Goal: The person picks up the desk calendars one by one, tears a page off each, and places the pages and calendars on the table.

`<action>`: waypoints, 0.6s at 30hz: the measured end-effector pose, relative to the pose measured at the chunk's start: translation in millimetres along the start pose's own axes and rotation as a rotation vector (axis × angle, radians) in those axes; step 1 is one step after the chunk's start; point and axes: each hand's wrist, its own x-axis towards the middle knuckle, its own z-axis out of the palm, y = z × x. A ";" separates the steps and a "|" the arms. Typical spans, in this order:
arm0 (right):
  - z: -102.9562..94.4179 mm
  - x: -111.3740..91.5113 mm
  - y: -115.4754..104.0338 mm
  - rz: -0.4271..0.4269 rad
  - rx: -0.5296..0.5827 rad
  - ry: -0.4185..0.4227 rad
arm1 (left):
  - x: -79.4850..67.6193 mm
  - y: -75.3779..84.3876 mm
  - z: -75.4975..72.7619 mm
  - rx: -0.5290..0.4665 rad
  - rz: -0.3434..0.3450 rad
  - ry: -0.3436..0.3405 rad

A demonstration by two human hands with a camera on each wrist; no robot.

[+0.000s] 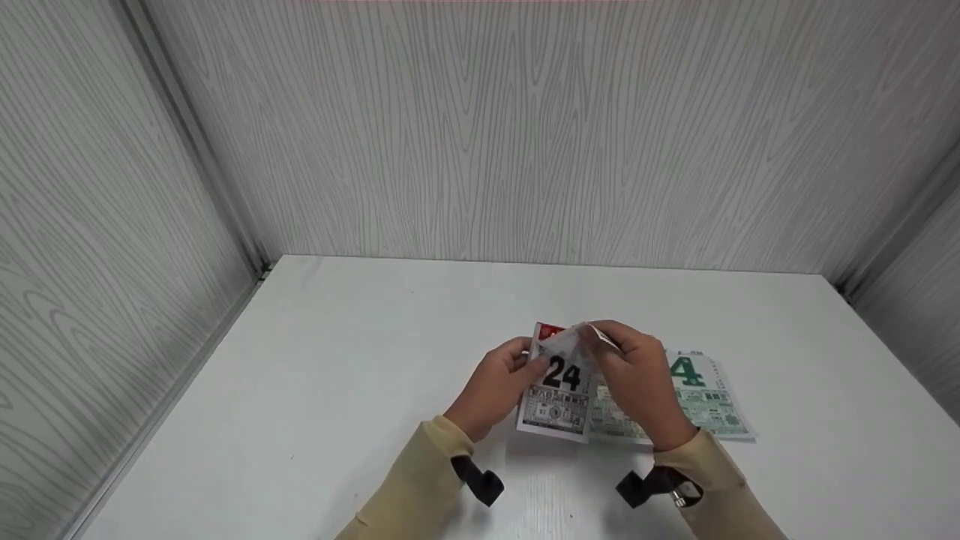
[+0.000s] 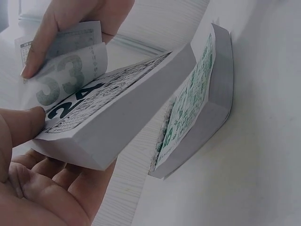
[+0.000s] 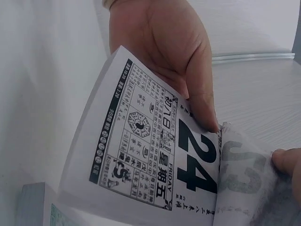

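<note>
My left hand (image 1: 499,386) grips a thick tear-off calendar (image 1: 555,416) by its side, thumb on the top page and fingers beneath. That page has a big black 24 and the word FRIDAY, legible in the right wrist view. My right hand (image 1: 637,375) pinches a thin sheet (image 3: 242,174) folded back near the calendar's top, its number showing through faintly from behind. A bit of red shows at the top edge. Just to the right lies a second calendar block (image 1: 709,409), printed in green, on the table, partly hidden by my right hand.
The white table (image 1: 360,360) extends around both hands. Grey wood-grain panels stand behind it (image 1: 480,150) and at both sides. Each wrist carries a small black camera mount below the sleeve cuff.
</note>
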 end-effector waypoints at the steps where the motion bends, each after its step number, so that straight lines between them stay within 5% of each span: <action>1: -0.3 0.4 0.0 0.003 -0.003 0.000 | 0.2 0.0 0.0 0.002 0.001 0.004; 18: -7.7 3.6 -3.7 0.148 0.062 -0.044 | -2.2 1.1 -0.5 -0.027 0.010 -0.014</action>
